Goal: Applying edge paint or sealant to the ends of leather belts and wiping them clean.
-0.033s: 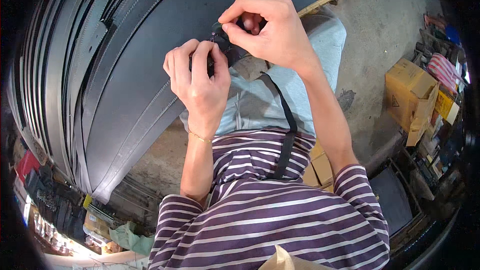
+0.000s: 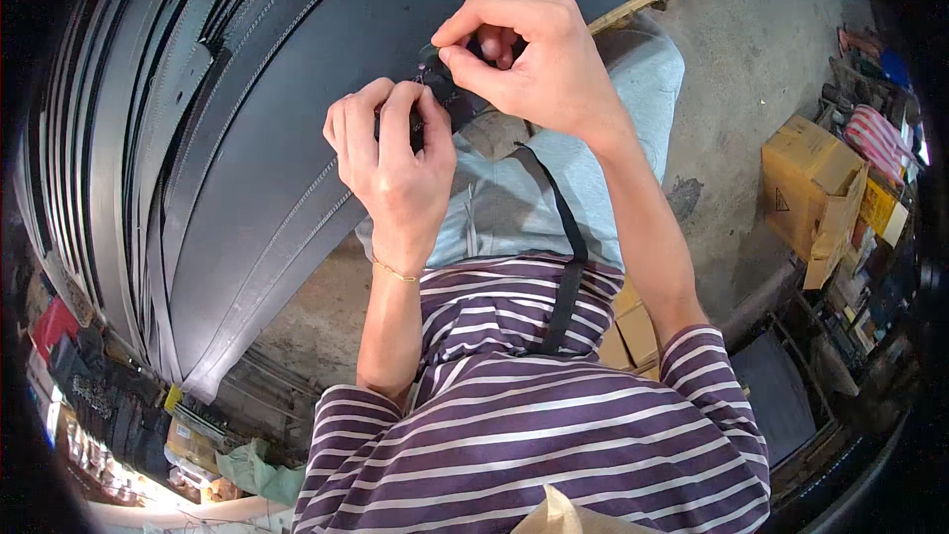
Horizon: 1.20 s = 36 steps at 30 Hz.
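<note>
My left hand [image 2: 393,153] is curled, fingers bent, over a small black object [image 2: 447,97] just above my lap. Its kind is hard to tell, since my fingers cover much of it. Up and to the right, my right hand [image 2: 542,59] pinches with thumb and forefinger at a small dark round piece [image 2: 428,53] at the object's far end. Whether this piece is joined to the object does not show clearly. Beneath my hands spreads a large dark grey leather-like sheet [image 2: 326,79] with rows of stitching along its strips.
Long dark strips [image 2: 109,178] are stacked along the left. A black strap [image 2: 563,208] crosses my lap over light blue trousers [image 2: 643,89]. Open cardboard boxes [image 2: 806,173] and a red-and-white striped cloth [image 2: 877,143] lie at the right. Green cloth [image 2: 259,470] lies at the lower left.
</note>
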Tool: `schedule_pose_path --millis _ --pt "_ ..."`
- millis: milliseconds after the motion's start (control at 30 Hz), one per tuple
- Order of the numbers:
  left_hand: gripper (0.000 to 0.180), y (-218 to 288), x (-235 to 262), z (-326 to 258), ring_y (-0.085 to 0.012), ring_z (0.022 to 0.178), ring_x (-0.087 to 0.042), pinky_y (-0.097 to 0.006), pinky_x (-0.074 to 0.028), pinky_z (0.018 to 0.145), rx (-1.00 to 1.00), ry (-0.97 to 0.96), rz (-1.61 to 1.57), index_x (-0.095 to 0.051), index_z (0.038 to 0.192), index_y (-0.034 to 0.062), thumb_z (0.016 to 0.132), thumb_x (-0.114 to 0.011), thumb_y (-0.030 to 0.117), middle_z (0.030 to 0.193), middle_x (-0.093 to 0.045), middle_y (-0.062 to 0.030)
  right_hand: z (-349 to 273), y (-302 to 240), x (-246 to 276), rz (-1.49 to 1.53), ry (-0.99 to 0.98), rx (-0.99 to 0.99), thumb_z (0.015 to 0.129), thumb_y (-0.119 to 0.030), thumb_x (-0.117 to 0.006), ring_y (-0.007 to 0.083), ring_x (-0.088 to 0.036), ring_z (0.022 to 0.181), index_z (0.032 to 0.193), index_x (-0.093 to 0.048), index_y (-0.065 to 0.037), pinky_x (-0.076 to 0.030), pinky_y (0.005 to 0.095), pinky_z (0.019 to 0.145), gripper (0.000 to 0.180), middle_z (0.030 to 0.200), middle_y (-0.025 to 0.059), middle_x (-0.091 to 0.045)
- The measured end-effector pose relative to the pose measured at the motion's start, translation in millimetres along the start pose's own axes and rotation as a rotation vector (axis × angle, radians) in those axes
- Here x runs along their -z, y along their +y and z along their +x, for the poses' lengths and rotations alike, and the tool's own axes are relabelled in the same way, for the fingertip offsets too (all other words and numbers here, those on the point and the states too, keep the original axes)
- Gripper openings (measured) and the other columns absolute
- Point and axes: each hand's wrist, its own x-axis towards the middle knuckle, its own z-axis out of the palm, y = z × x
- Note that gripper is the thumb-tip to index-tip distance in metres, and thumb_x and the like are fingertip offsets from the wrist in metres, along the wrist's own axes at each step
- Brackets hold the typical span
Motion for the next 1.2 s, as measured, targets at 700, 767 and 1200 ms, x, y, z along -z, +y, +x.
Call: schedule_pose_path --millis 700,767,1200 --pt "0.020 -2.5 -2.6 -2.2 -0.0254 0.083 -0.058 -0.040 -0.045 0.082 -0.017 0.006 -0.015 -0.066 0.090 0.0038 0.074 -0.076 -0.002 0.093 -0.059 -0.0074 -1.3 3.1 0.3 -0.026 -0.045 0.062 0.075 -0.009 -0.075 0.0188 -0.062 0.061 0.082 -0.071 -0.004 -0.049 0.0296 0.056 0.009 0.073 0.0060 -0.067" --pt "0.020 -1.1 -0.5 -0.7 -0.0264 0.084 -0.060 -0.039 -0.048 0.078 -0.020 -0.004 -0.005 -0.066 0.090 0.0029 0.074 -0.076 -0.003 0.094 -0.061 -0.0087 -1.3 4.5 0.2 -0.041 -0.043 0.081 0.075 -0.009 -0.075 0.0189 -0.062 0.061 0.082 -0.071 -0.004 -0.049 0.0296 0.056 0.009 0.073 0.0061 -0.067" --pt "0.014 2.1 2.3 -3.6 -0.0230 0.086 -0.062 -0.033 -0.052 0.076 0.091 0.046 -0.098 -0.065 0.089 -0.0002 0.079 -0.072 -0.007 0.094 -0.062 -0.0120 -0.5 3.6 -1.5 -0.020 0.025 0.008 0.075 -0.008 -0.075 0.0145 -0.059 0.057 0.085 -0.072 -0.003 -0.049 0.0275 0.056 0.011 0.071 0.0065 -0.067"
